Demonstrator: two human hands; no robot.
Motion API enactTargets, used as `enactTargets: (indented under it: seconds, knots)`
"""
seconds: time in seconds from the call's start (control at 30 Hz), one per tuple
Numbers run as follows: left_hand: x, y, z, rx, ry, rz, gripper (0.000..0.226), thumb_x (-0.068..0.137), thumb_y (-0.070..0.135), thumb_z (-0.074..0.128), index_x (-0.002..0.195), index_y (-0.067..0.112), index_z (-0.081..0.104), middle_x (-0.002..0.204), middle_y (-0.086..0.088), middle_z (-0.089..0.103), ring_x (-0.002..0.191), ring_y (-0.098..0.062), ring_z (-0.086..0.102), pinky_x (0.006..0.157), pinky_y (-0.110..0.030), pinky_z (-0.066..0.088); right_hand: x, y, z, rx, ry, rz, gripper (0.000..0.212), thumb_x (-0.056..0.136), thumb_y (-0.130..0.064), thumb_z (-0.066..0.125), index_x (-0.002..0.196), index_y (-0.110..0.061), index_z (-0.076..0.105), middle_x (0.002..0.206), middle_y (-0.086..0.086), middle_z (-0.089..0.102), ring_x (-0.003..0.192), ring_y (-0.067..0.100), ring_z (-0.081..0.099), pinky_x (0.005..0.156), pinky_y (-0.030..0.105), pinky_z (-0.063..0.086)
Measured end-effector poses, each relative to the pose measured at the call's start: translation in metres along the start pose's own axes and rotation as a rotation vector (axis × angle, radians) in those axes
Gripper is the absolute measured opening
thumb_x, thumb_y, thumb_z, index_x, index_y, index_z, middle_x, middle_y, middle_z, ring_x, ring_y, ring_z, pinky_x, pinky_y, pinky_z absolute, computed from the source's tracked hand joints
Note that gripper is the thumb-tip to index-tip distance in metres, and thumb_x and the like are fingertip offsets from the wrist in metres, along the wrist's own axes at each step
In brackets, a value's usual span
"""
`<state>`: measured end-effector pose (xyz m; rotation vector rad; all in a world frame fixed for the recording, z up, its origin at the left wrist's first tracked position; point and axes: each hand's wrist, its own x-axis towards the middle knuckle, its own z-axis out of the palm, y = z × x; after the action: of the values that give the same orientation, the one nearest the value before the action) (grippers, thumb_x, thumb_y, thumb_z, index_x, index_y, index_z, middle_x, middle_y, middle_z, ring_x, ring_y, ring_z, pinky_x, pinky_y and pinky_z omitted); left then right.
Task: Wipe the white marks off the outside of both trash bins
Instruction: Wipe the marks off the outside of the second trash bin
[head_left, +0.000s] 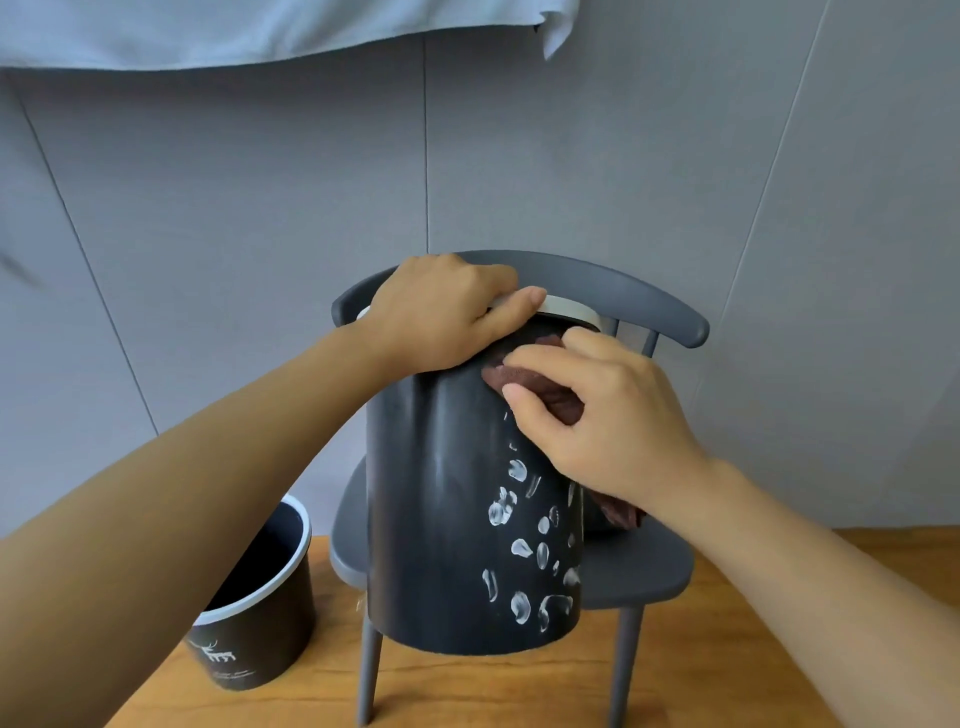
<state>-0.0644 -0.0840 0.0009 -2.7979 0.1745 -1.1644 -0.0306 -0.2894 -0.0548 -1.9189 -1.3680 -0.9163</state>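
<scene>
Bin (447, 519) — dark, white smears low right — cloth (524, 382) pressed above.

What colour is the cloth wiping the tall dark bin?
The crumpled cloth is dark reddish-brown, seen best in the head view.

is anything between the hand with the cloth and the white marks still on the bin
Nothing visible. The right hand presses the brown cloth on the tilted bin just above the white marks, bare bin wall between them. The left hand grips the rim, clear of that path.
</scene>
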Motion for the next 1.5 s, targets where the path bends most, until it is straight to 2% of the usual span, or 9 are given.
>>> enactTargets:
  seconds: [0.1,0.23,0.47,0.53,0.67,0.77,1.07,1.37,1.5]
  knots:
    - [0.000,-0.003,0.000,0.005,-0.008,-0.019,0.055,0.097,0.064,0.021,0.066,0.021,0.034,0.049,0.003,0.035,0.047,-0.012,0.036,0.052,-0.033,0.026,-0.034,-0.005,-0.001,0.065,-0.153,-0.086,0.016,0.092,-0.034,0.069,0.105,-0.027,0.076,0.081,-0.009,0.055,0.075,0.016,0.054,0.062,0.036,0.051]
    - [-0.001,-0.001,-0.001,0.005,-0.003,-0.010,0.052,0.098,0.062,0.025,0.063,0.024,0.028,0.048,0.004,0.032,0.046,-0.010,0.033,0.050,-0.031,0.020,-0.061,-0.012,-0.006,0.102,-0.332,-0.087,0.013,0.090,-0.041,0.066,0.101,-0.033,0.069,0.083,-0.016,0.061,0.077,0.009,0.055,0.063,0.036,0.052]
    - [0.003,0.001,0.000,-0.023,-0.017,-0.007,0.053,0.102,0.058,0.035,0.061,0.024,0.028,0.048,0.005,0.034,0.048,-0.010,0.035,0.053,-0.033,0.029,-0.003,0.005,-0.009,0.093,-0.070,0.090,0.014,0.092,-0.036,0.070,0.104,-0.029,0.070,0.093,-0.010,0.068,0.088,0.016,0.065,0.075,0.042,0.054]
    - [0.004,-0.001,0.001,-0.021,-0.025,-0.026,0.054,0.100,0.061,0.032,0.062,0.023,0.029,0.049,0.005,0.035,0.049,-0.010,0.035,0.054,-0.034,0.029,-0.005,0.006,-0.005,0.098,-0.096,0.090,0.014,0.091,-0.034,0.070,0.104,-0.029,0.070,0.093,-0.010,0.067,0.088,0.018,0.064,0.076,0.042,0.054]
    - [0.002,-0.013,0.003,-0.030,-0.032,-0.083,0.054,0.098,0.062,0.030,0.064,0.019,0.032,0.051,0.002,0.038,0.051,-0.012,0.039,0.056,-0.034,0.030,-0.050,-0.003,-0.001,0.165,-0.303,-0.002,0.010,0.089,-0.037,0.069,0.099,-0.034,0.069,0.085,-0.017,0.063,0.081,0.006,0.058,0.071,0.036,0.053]
    - [0.000,-0.017,0.003,-0.053,-0.015,-0.087,0.054,0.098,0.061,0.031,0.063,0.020,0.031,0.051,0.002,0.038,0.051,-0.012,0.039,0.056,-0.034,0.030,-0.073,-0.008,-0.003,0.156,-0.394,-0.032,0.010,0.090,-0.041,0.067,0.099,-0.037,0.070,0.080,-0.019,0.060,0.079,0.005,0.056,0.068,0.028,0.051]
    - [-0.001,-0.013,0.002,-0.037,-0.011,-0.058,0.056,0.097,0.063,0.031,0.065,0.018,0.036,0.049,0.003,0.037,0.049,-0.016,0.038,0.054,-0.034,0.028,-0.022,0.012,0.004,0.197,-0.084,0.142,0.018,0.094,-0.036,0.067,0.108,-0.028,0.074,0.098,-0.009,0.072,0.091,0.016,0.068,0.078,0.043,0.057]
    - [0.001,-0.015,0.005,-0.019,-0.011,-0.063,0.063,0.094,0.068,0.027,0.070,0.013,0.044,0.053,0.001,0.042,0.056,-0.028,0.043,0.056,-0.034,0.029,-0.093,-0.006,0.006,0.306,-0.283,0.085,0.018,0.091,-0.033,0.071,0.107,-0.028,0.075,0.091,-0.015,0.068,0.086,0.012,0.066,0.070,0.031,0.055]
    - [0.004,-0.010,0.005,-0.024,-0.030,-0.063,0.062,0.095,0.067,0.029,0.071,0.012,0.045,0.054,-0.001,0.042,0.059,-0.032,0.044,0.057,-0.036,0.034,-0.082,-0.001,0.003,0.260,-0.220,0.106,0.017,0.092,-0.035,0.070,0.107,-0.028,0.075,0.092,-0.014,0.069,0.088,0.011,0.066,0.073,0.033,0.056]
